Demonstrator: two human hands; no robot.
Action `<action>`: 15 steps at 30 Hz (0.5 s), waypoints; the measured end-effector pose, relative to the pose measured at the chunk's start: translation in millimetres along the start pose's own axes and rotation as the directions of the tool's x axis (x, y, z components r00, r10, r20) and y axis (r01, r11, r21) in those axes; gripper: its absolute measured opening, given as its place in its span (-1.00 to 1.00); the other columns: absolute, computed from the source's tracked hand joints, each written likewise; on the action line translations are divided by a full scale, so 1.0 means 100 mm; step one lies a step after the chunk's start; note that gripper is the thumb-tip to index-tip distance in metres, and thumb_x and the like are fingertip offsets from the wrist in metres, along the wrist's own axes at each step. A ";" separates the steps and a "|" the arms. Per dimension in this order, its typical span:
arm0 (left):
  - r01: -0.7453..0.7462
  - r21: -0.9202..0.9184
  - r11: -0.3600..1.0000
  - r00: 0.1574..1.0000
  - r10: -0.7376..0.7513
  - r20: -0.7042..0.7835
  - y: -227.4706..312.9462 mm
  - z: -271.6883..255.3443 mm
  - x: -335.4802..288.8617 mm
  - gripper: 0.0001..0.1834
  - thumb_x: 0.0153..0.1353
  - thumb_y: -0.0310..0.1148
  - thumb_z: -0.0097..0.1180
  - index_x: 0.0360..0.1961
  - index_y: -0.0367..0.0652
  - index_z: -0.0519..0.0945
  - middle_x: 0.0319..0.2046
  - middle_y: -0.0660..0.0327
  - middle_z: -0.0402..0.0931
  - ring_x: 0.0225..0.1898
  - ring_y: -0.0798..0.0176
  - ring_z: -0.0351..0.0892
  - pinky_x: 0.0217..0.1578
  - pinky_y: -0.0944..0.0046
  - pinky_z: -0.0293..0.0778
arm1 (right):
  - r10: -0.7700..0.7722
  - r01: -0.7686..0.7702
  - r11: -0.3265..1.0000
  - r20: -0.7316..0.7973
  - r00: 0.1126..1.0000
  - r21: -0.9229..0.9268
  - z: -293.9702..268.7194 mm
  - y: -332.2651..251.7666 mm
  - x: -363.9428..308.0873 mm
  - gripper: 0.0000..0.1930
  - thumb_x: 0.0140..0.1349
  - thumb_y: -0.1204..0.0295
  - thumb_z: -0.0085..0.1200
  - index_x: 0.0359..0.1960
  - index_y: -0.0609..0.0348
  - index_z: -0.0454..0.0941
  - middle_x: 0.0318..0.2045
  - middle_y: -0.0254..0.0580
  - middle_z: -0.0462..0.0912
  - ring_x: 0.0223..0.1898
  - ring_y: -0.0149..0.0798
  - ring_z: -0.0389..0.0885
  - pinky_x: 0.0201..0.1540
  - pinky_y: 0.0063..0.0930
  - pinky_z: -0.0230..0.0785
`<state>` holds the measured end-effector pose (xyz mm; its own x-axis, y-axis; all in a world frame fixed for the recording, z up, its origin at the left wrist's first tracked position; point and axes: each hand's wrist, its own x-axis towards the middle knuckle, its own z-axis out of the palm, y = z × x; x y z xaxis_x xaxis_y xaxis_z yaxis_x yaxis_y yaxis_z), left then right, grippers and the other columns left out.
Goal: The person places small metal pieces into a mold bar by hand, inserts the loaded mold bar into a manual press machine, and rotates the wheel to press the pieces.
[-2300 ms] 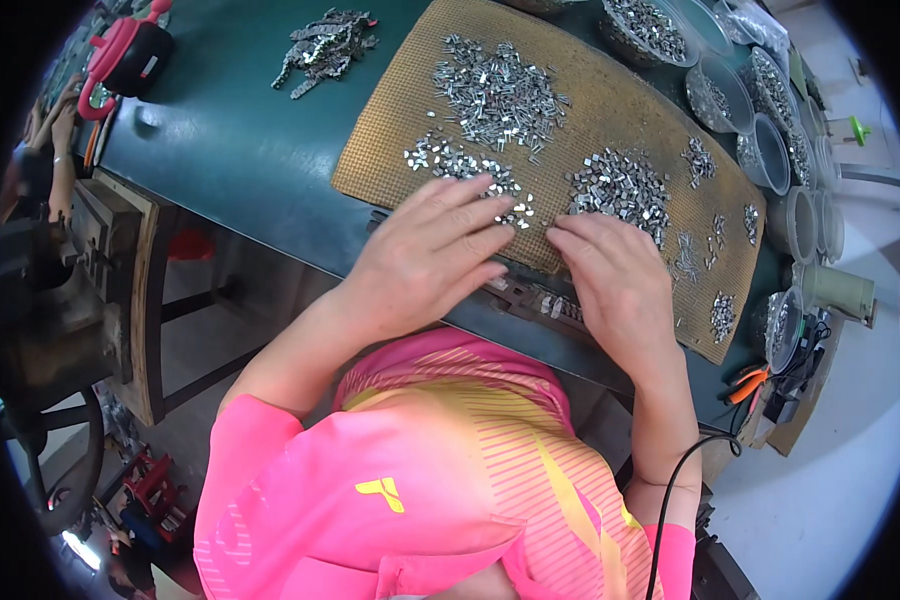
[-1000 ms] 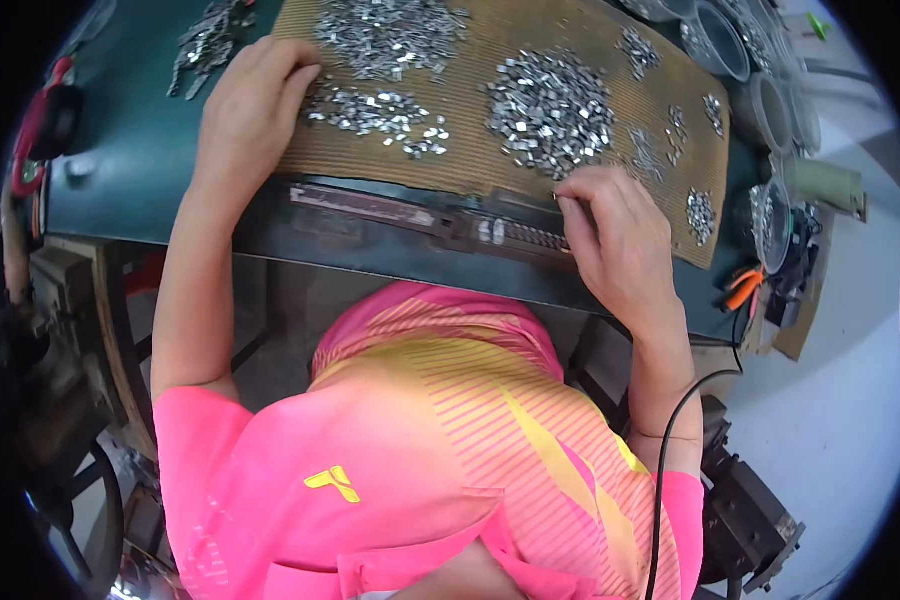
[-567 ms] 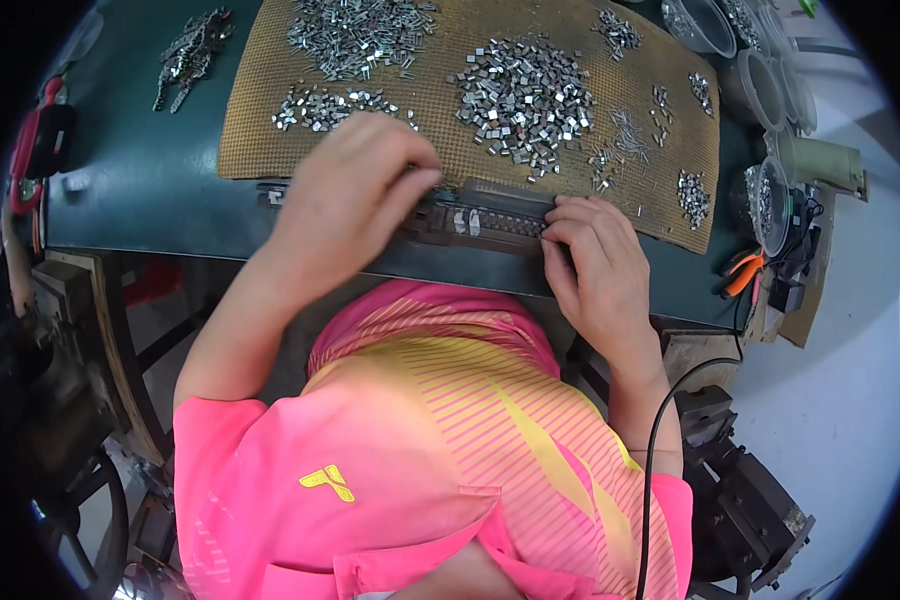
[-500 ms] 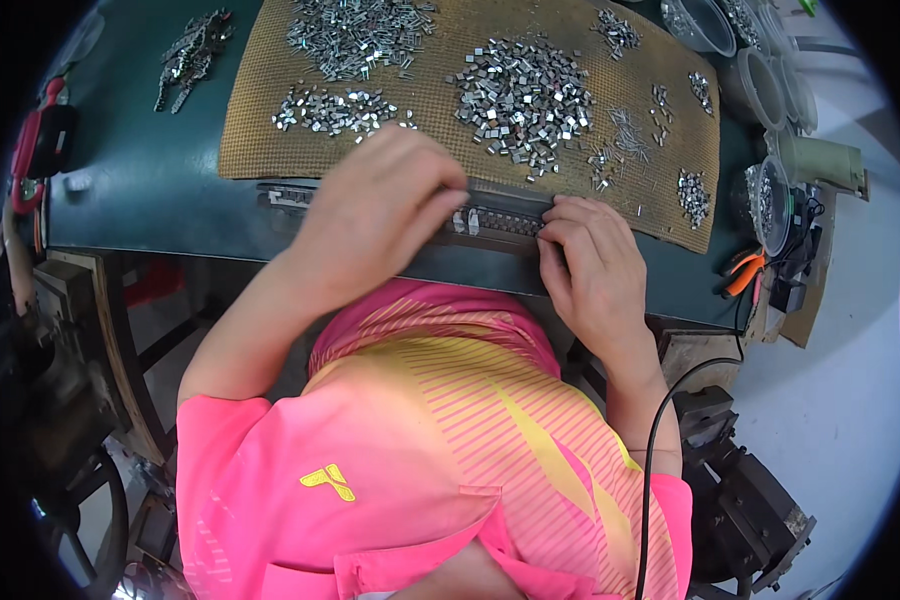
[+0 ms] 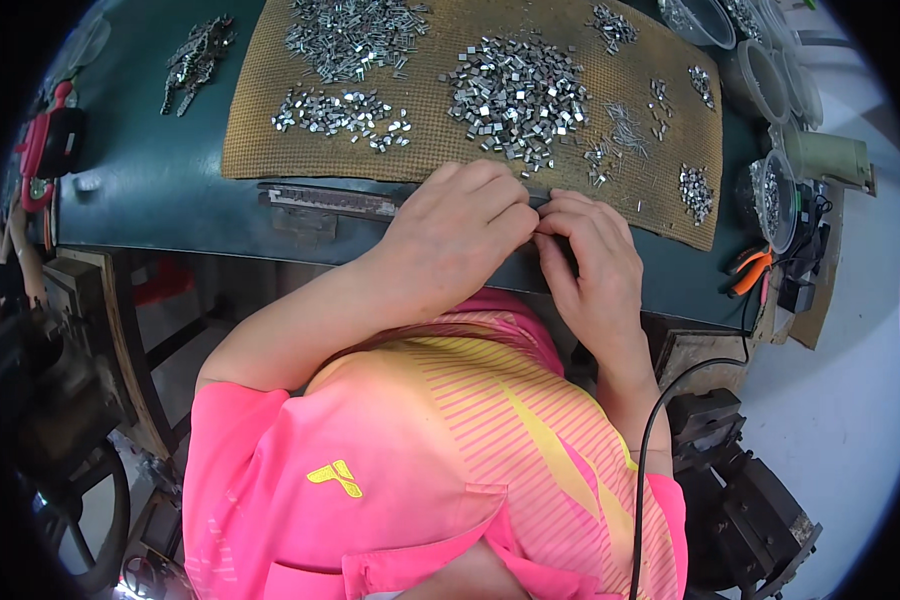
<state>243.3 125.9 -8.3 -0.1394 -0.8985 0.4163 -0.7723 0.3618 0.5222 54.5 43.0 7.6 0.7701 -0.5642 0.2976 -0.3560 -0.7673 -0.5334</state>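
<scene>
A long dark metal bar [image 5: 340, 200] lies along the near edge of the table, with silvery pieces set in its groove. My left hand [image 5: 460, 232] is over the bar's middle and right part, fingers curled and thumb and fingertips pinched. Its fingertips meet those of my right hand [image 5: 595, 265], which is bent around the bar's right end with fingers closed. Whatever small thing lies between the fingertips is hidden. Just beyond my hands, a heap of small square metal pieces [image 5: 518, 100] rests on a brown textured mat [image 5: 255, 130].
Further heaps of metal pins [image 5: 355, 40] and small metal bits [image 5: 340, 115] lie on the mat. A tangle of metal strips [image 5: 195, 62] sits at the far left. Clear plastic tubs [image 5: 765, 85] and orange-handled pliers [image 5: 750, 270] are on the right; a black cable [image 5: 660, 410] hangs near my right arm.
My left hand has swung right and nearer, from above the bar and small bits to my right hand's fingertips. The left part of the bar is now uncovered. My right hand has barely moved.
</scene>
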 end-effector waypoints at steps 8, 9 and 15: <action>0.061 -0.177 0.982 0.996 -0.072 -0.055 -0.14 -0.34 -0.08 -0.76 0.15 -0.56 0.31 -0.13 -0.25 0.65 -0.14 0.09 0.64 -0.07 -0.04 0.64 -0.06 0.09 0.54 | -0.022 0.022 0.999 0.001 1.000 -0.027 -0.02 -0.08 0.09 -0.80 0.14 0.55 0.32 -0.22 0.17 0.58 -0.19 -0.15 0.67 -0.04 -0.06 0.68 0.08 -0.17 0.45; 0.092 -0.166 0.982 0.991 -0.107 -0.086 -0.17 -0.40 -0.11 -0.76 0.16 -0.58 0.30 -0.11 -0.27 0.65 -0.14 0.07 0.65 -0.09 -0.06 0.65 -0.07 0.09 0.55 | -0.028 0.028 0.999 0.000 1.000 -0.022 -0.03 -0.10 0.09 -0.80 0.14 0.55 0.32 -0.22 0.17 0.58 -0.19 -0.15 0.67 -0.04 -0.06 0.68 0.08 -0.17 0.45; 0.292 -0.060 0.955 0.925 -0.298 -0.236 -0.43 -0.69 -0.41 -0.85 0.22 -0.53 0.30 -0.18 -0.22 0.65 -0.28 0.12 0.63 -0.21 0.02 0.64 -0.19 0.14 0.54 | -0.035 0.039 0.994 0.043 0.998 -0.106 -0.04 -0.19 0.20 -0.82 0.16 0.52 0.33 -0.24 0.16 0.59 -0.24 -0.18 0.66 -0.12 -0.07 0.68 -0.06 -0.23 0.48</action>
<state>325.4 164.5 3.7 0.2469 -0.8803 0.4051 -0.7405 0.0983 0.6649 74.9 44.9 26.9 0.8041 -0.5234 0.2819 -0.3796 -0.8169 -0.4342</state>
